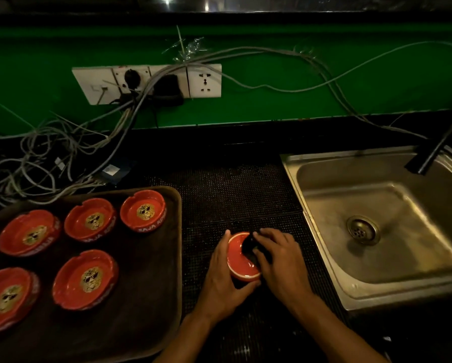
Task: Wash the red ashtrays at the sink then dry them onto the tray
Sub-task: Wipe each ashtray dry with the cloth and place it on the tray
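**A:** where's the ashtray vs the hands?

**B:** red ashtray (239, 258) sits between both hands, over the dark dotted mat (232, 195), between tray and sink. left hand (223, 279) cups it from the left and underneath, fingers curled round the side wall, one fingertip up at the far rim. right hand (278, 258) is on its right side, fingers bent over a dark cloth (249, 247) and pushing it down into the bowl.

**A:** on the mat or lifted?

**B:** can't tell. tilted a bit toward the camera.

**A:** look of it?

**B:** round, shallow, glossy red inside, pale rim edge. centre mostly covered by the cloth, so no emblem visible on this one.

**A:** others?

**B:** five ashtrays on the brown tray (167, 258) at left, all upright, apart from each other. three in the back row (29, 233) (90, 220) (143, 210), two in front (6, 297) (84, 279). each has a gold emblem in the middle and notches in the rim, white lettering on the outer wall.

**A:** sink?

**B:** steel sink (324, 210) at right, well apart from the hands. dark tap (429, 155) over its far right corner.
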